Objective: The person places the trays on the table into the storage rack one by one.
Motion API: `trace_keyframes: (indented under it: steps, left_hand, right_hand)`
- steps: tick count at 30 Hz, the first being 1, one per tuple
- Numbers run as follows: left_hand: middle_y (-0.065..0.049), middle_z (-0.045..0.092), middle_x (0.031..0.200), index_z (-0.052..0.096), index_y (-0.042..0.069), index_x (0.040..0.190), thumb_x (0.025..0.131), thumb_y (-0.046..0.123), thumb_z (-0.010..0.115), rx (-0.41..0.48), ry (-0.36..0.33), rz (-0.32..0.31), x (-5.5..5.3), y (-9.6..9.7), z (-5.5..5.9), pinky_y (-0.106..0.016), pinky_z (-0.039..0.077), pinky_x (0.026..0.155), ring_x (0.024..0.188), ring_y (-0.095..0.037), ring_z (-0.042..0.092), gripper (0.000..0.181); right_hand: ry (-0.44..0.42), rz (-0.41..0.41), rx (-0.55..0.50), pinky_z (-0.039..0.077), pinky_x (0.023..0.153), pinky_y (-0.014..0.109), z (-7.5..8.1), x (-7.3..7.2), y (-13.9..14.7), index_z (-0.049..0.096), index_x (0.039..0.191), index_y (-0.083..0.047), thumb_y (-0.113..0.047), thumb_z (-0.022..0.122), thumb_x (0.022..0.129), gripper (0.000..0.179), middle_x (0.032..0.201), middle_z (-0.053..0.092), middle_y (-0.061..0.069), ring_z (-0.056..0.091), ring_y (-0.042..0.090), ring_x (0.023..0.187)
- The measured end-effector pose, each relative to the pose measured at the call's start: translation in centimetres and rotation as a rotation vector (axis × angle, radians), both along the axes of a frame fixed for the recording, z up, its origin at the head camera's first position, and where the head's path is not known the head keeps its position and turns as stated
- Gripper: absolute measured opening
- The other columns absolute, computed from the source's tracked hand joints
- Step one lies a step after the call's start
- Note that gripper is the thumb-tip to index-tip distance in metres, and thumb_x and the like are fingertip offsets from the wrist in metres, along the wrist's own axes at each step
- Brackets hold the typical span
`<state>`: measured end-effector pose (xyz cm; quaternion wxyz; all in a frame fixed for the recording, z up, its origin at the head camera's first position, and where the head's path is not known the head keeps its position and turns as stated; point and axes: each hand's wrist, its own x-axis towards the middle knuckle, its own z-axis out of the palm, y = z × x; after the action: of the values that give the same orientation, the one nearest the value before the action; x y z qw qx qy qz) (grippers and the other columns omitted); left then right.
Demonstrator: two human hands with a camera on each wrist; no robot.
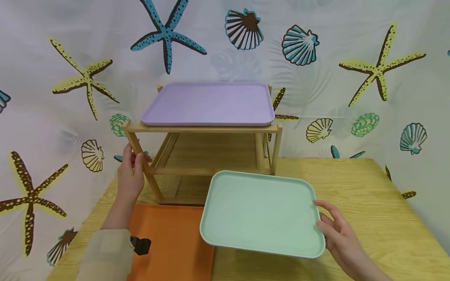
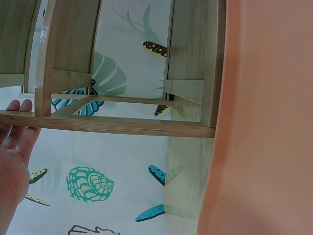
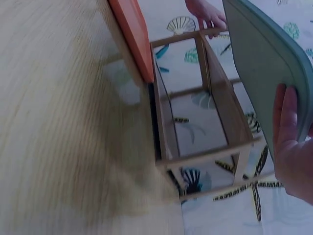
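A wooden rack [image 1: 214, 170] with stacked shelves stands against the back. My left hand [image 1: 131, 171] holds its left side, with fingertips showing past the slanted front post. In the left wrist view, the left fingers [image 2: 23, 139] reach over a wooden bar of that side. A mint green tray [image 1: 261, 214] is in my right hand [image 1: 339, 234], which pinches its right edge, thumb above and fingers beneath. The tray hangs tilted in front of the rack, over the table, and covers part of the lower shelf. On the rack's top lies a lilac tray [image 1: 209, 103].
An orange tray [image 1: 172, 242] lies on the wooden table [image 1: 351, 187] in front of the rack at the left, partly behind my left sleeve [image 1: 105, 253]. A white cloth [image 1: 323, 86] with starfish and shells hangs behind and at both sides.
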<state>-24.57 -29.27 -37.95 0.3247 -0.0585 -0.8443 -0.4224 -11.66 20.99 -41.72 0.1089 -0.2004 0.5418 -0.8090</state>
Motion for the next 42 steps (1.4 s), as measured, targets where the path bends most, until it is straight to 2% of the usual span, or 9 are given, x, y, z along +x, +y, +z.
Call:
trace_keyframes:
  steps: [8, 12, 15, 20, 26, 31, 34, 36, 42]
  left_hand:
    - [-0.014, 0.061, 0.096, 0.035, 0.016, 0.147, 0.107, 0.022, 0.036, 0.017, -0.012, -0.007, -0.1, -0.2, 0.1, -0.034, 0.046, 0.088, 0.093, -0.019, 0.058, 0.041]
    - [-0.012, 0.06, 0.095, 0.035, 0.016, 0.147, 0.107, 0.022, 0.036, 0.01, -0.017, 0.002, -0.2, -0.1, 0.1, -0.022, 0.044, 0.08, 0.091, -0.025, 0.059, 0.04]
    - [-0.01, 0.061, 0.095, 0.034, 0.015, 0.147, 0.107, 0.022, 0.036, 0.01, -0.022, 0.011, -0.2, 0.0, 0.1, -0.018, 0.043, 0.077, 0.092, -0.027, 0.06, 0.04]
    - [-0.011, 0.061, 0.094, 0.035, 0.013, 0.147, 0.107, 0.021, 0.037, 0.013, -0.023, 0.012, -0.1, 0.1, 0.2, -0.017, 0.042, 0.076, 0.09, -0.025, 0.059, 0.041]
    - [-0.016, 0.061, 0.096, 0.035, 0.012, 0.146, 0.107, 0.02, 0.036, 0.014, -0.025, -0.003, 0.1, 0.1, 0.2, -0.019, 0.041, 0.078, 0.092, -0.028, 0.059, 0.04]
    - [-0.014, 0.061, 0.095, 0.035, 0.012, 0.146, 0.107, 0.02, 0.037, 0.014, -0.016, -0.002, 0.0, -0.1, 0.0, -0.018, 0.041, 0.079, 0.094, -0.03, 0.06, 0.04]
    - [-0.009, 0.061, 0.094, 0.036, 0.015, 0.146, 0.107, 0.02, 0.037, 0.012, -0.007, 0.001, -0.1, -0.2, -0.2, -0.017, 0.041, 0.079, 0.092, -0.027, 0.06, 0.04]
    - [-0.008, 0.06, 0.093, 0.036, 0.016, 0.147, 0.107, 0.021, 0.036, 0.013, -0.004, -0.006, -0.2, -0.2, -0.2, -0.017, 0.042, 0.08, 0.092, -0.025, 0.06, 0.04]
    - [-0.012, 0.061, 0.095, 0.035, 0.017, 0.148, 0.107, 0.021, 0.035, 0.016, -0.014, -0.003, -0.1, -0.2, -0.1, -0.018, 0.042, 0.08, 0.093, -0.027, 0.06, 0.041]
  right_hand:
    - [0.029, -0.078, 0.022, 0.055, 0.072, 0.032, 1.3, -0.8, -5.0, 0.041, 0.136, -0.019, -0.001, 0.043, 0.102, 0.038, 0.112, 0.057, 0.004, 0.061, 0.014, 0.095]
    - [0.011, -0.129, 0.044, 0.055, 0.07, 0.033, 1.5, -1.4, -7.1, 0.041, 0.134, -0.018, -0.003, 0.046, 0.102, 0.036, 0.112, 0.057, 0.005, 0.061, 0.015, 0.092]
    - [-0.038, -0.183, 0.075, 0.055, 0.068, 0.034, 1.6, -2.0, -8.5, 0.039, 0.134, -0.016, -0.004, 0.048, 0.101, 0.036, 0.111, 0.057, 0.007, 0.061, 0.016, 0.089]
    - [-0.103, -0.25, 0.096, 0.054, 0.066, 0.033, 1.7, -3.1, -10.3, 0.036, 0.138, -0.01, -0.002, 0.048, 0.1, 0.041, 0.109, 0.057, 0.009, 0.06, 0.018, 0.087]
    - [-0.132, -0.297, 0.084, 0.051, 0.064, 0.03, 1.8, -4.8, -11.6, 0.035, 0.14, -0.007, -0.001, 0.047, 0.1, 0.042, 0.105, 0.058, 0.006, 0.06, 0.016, 0.081]
    - [-0.145, -0.311, 0.062, 0.048, 0.064, 0.025, 1.9, -6.2, -12.3, 0.034, 0.143, -0.007, -0.006, 0.047, 0.102, 0.043, 0.1, 0.058, 0.002, 0.058, 0.013, 0.073]
    - [-0.14, -0.308, 0.05, 0.049, 0.067, 0.025, 1.9, -6.7, -12.5, 0.032, 0.147, -0.008, -0.007, 0.048, 0.102, 0.047, 0.103, 0.058, 0.003, 0.059, 0.012, 0.077]
    - [-0.127, -0.293, 0.039, 0.05, 0.07, 0.027, 1.9, -6.9, -12.6, 0.029, 0.15, -0.009, -0.006, 0.05, 0.101, 0.053, 0.112, 0.056, 0.007, 0.06, 0.012, 0.085]
    - [-0.089, -0.209, 0.018, 0.05, 0.081, 0.028, 1.8, -7.2, -12.7, 0.01, 0.156, -0.012, 0.004, 0.066, 0.088, 0.09, 0.141, 0.035, 0.019, 0.055, 0.022, 0.111]
